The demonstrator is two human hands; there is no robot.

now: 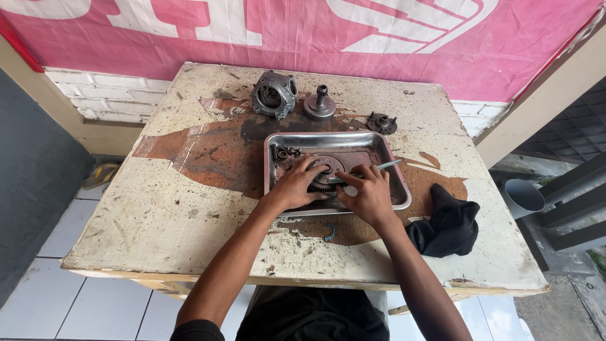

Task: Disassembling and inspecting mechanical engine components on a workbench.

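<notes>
A shallow steel tray [398,189] sits in the middle of a worn, stained table [158,215]. Inside it lies a round toothed gear assembly [329,165]. My left hand [293,186] rests on the gear's left side, fingers spread over it. My right hand [367,192] holds a thin metal tool [385,167] whose tip lies against the gear. A few small dark parts [285,152] lie in the tray's back left corner.
Behind the tray stand a grey engine casting [274,95], a hub with a splined shaft [319,105] and a small flanged part [382,122]. A black rag [447,224] lies at the right. A pink banner [303,31] hangs behind; a grey pipe [522,197] stands beside the table.
</notes>
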